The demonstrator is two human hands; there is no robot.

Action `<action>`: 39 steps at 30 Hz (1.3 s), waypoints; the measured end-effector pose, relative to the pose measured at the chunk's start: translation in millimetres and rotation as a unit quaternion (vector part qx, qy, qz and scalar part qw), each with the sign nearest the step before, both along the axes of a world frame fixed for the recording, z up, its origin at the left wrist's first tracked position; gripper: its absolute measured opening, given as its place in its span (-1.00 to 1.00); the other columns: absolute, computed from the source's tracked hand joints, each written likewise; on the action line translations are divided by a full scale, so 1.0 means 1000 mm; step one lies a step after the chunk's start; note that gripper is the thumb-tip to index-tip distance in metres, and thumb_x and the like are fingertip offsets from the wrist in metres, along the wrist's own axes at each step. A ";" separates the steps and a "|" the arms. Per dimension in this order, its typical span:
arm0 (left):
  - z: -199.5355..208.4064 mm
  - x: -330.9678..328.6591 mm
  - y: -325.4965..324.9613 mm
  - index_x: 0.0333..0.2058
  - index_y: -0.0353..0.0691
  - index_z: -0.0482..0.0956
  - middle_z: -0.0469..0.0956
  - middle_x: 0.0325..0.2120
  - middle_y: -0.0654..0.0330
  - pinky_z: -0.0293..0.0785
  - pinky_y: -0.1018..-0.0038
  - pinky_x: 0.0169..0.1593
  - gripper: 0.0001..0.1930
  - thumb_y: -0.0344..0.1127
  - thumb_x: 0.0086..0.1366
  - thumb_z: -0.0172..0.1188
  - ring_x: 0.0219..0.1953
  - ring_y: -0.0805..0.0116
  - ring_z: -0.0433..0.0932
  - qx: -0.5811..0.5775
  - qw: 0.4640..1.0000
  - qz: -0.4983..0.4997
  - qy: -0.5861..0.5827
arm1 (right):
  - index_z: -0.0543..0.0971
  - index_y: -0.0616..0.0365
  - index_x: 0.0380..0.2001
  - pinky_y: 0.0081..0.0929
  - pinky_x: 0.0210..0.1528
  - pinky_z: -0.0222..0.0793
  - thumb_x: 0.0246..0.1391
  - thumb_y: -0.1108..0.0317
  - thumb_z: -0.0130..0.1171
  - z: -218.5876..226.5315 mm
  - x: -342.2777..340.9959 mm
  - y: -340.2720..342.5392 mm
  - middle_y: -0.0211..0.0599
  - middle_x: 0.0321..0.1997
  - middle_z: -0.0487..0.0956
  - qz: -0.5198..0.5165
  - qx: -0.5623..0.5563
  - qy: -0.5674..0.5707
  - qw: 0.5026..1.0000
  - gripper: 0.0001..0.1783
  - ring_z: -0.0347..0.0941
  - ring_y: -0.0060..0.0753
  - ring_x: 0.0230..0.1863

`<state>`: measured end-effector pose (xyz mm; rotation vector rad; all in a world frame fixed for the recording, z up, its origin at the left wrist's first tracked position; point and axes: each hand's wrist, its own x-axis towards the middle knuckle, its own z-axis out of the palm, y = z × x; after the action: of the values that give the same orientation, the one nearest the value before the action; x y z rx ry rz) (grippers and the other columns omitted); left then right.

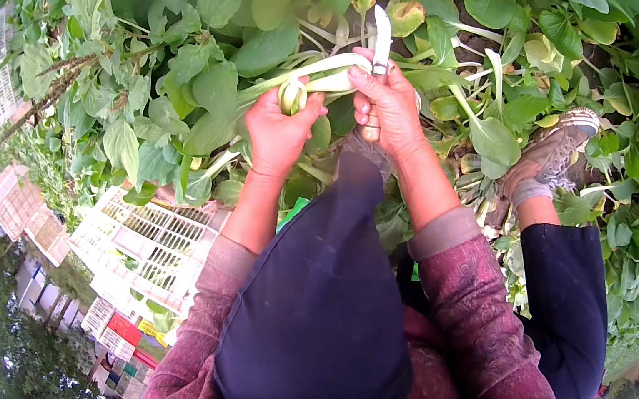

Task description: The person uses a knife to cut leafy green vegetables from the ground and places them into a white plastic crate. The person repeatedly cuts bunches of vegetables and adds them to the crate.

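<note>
My left hand [279, 129] is closed round leafy greens, with the pale round stem end [292, 97] of one head showing above the fist. From there, long whitish-green stalks [310, 80] reach across to my right hand [393, 110]. That hand grips a knife [382, 37] by its light wooden handle, the pale curved blade pointing up and away from me. Its thumb lies against the ends of the stalks. Broad green leaves [215, 93] spread to the left of my left hand; whether all belong to the held bunch, I cannot tell.
Dense leafy plants [498, 141] cover the ground ahead and to the right, with some yellowed leaves [405, 18]. White slatted crates [147, 243] stand at the left. My shoe [552, 150] rests among the plants; my dark-clad knee [317, 317] rises between my arms.
</note>
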<state>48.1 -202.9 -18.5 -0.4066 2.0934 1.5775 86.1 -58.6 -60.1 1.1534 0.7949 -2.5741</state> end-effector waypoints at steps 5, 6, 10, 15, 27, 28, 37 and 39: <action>0.053 -0.005 0.009 -0.05 -0.35 0.47 0.58 -0.53 0.18 0.43 0.67 -0.57 -0.59 -0.60 0.08 0.26 -0.53 0.53 0.56 0.073 0.989 -0.114 -0.052 | 0.44 0.21 -0.03 -0.75 -0.73 0.08 -0.06 0.46 0.29 0.014 0.007 0.026 -0.51 -0.48 0.43 -0.063 0.059 -0.009 0.996 -0.53 0.20 -0.77 -0.68; 0.065 -0.008 0.005 -0.02 -0.37 0.44 0.58 -0.53 0.17 0.49 0.64 -0.51 -0.56 -0.63 0.07 0.24 -0.50 0.47 0.59 0.118 0.981 -0.148 -0.044 | 0.44 0.23 -0.03 -0.74 -0.74 0.07 -0.08 0.47 0.31 0.016 0.011 0.033 -0.50 -0.50 0.44 -0.054 0.100 -0.007 0.994 -0.52 0.20 -0.77 -0.70; 0.074 -0.023 0.023 0.04 -0.37 0.40 0.54 -0.10 -0.05 0.49 0.36 -0.03 -0.44 -0.62 -0.01 0.28 -0.14 0.24 0.58 0.215 0.940 -0.230 0.131 | 0.46 0.24 -0.07 -0.74 -0.73 0.08 -0.18 0.49 0.36 0.035 0.016 0.052 -0.43 -0.50 0.49 0.022 0.157 0.024 0.987 -0.48 0.21 -0.75 -0.72; 0.061 -0.035 0.038 0.19 -0.28 0.26 0.45 0.02 0.09 0.33 0.44 0.09 -0.18 -0.49 -0.13 0.39 0.03 0.37 0.41 -0.002 0.913 -0.405 0.051 | 0.51 0.20 -0.17 -0.74 -0.71 0.12 -0.31 0.47 0.45 0.050 0.015 0.044 -0.42 -0.43 0.56 0.040 0.123 0.126 0.984 -0.48 0.26 -0.75 -0.71; 0.001 -0.054 -0.038 0.13 -0.37 0.29 0.52 -0.11 0.04 0.30 0.50 0.07 -0.20 -0.41 -0.21 0.27 -0.07 0.32 0.48 -0.242 0.906 -0.345 -0.044 | 0.39 0.24 -0.11 -0.20 -0.22 0.39 0.17 0.12 -0.06 -0.019 0.004 0.005 0.01 -0.31 0.57 0.424 0.387 0.057 0.817 -0.60 0.52 0.01 -0.30; -0.001 -0.050 -0.041 0.13 -0.37 0.29 0.53 -0.11 0.03 0.30 0.50 0.07 -0.21 -0.40 -0.21 0.27 -0.06 0.31 0.48 -0.247 0.906 -0.343 -0.034 | 0.39 0.24 -0.10 -0.18 -0.17 0.37 0.17 0.14 -0.07 -0.025 0.002 0.003 0.04 -0.31 0.57 0.445 0.415 0.051 0.792 -0.61 0.51 0.05 -0.28; -0.008 -0.050 -0.049 0.08 -0.30 0.31 0.42 -0.02 -0.09 0.22 0.29 0.17 -0.23 -0.29 -0.23 0.28 0.08 -0.03 0.35 -0.279 0.888 -0.365 -0.007 | 0.38 0.28 -0.20 -0.05 -0.06 0.31 0.14 0.22 -0.12 -0.021 -0.018 -0.007 0.19 -0.28 0.54 0.534 0.450 0.018 0.715 -0.68 0.45 0.20 -0.15; -0.013 -0.049 -0.053 0.09 -0.29 0.30 0.41 -0.02 -0.10 0.21 0.27 0.18 -0.22 -0.26 -0.22 0.28 0.09 -0.05 0.34 -0.298 0.881 -0.368 -0.008 | 0.38 0.29 -0.19 -0.06 -0.07 0.33 0.12 0.26 -0.13 -0.020 -0.023 -0.009 0.19 -0.27 0.54 0.543 0.459 0.013 0.703 -0.69 0.46 0.19 -0.15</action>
<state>-0.9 -255.9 -31.7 0.1885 2.2889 0.4825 63.3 -67.1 -80.1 0.4243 2.0693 -1.1258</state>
